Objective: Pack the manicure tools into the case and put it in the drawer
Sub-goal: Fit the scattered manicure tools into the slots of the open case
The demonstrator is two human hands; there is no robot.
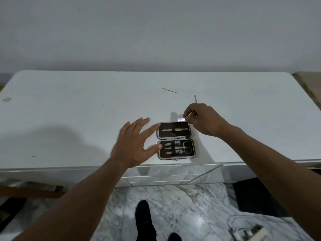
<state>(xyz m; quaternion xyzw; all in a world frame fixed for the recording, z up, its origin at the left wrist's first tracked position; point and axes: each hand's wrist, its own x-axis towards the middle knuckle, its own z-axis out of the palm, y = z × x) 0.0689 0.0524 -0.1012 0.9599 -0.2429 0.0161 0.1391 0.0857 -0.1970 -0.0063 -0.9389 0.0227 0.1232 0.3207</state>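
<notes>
While the case (pixel 175 141) lies opened flat on the white dresser top (pixel 69 119), close to its front edge, I see my left hand (pixel 134 145) just left of it with fingers spread wide and gripping nothing; the thumb tip touches the case's left rim and the index fingertip reaches the rim of the far half. In the near half of the case sit the scissors (pixel 184 147), a small clipper (pixel 177 142) and pointed tools under a strap. In the far half one long tool (pixel 174 129) lies lengthwise. My right hand (pixel 202 120) is just beyond the case's far right corner, fingers pinched narrow around a slim metal tool (pixel 196 101) whose tip sticks up past the knuckles, away from the case. A small shiny piece shows at the fingertips by the case's far rim; I cannot tell what it is. Further beyond the case, well apart, a thin needle-like tool (pixel 170 90) lies on the top. Below the case, the dresser's mirrored drawer fronts (pixel 165 174) are shut
</notes>
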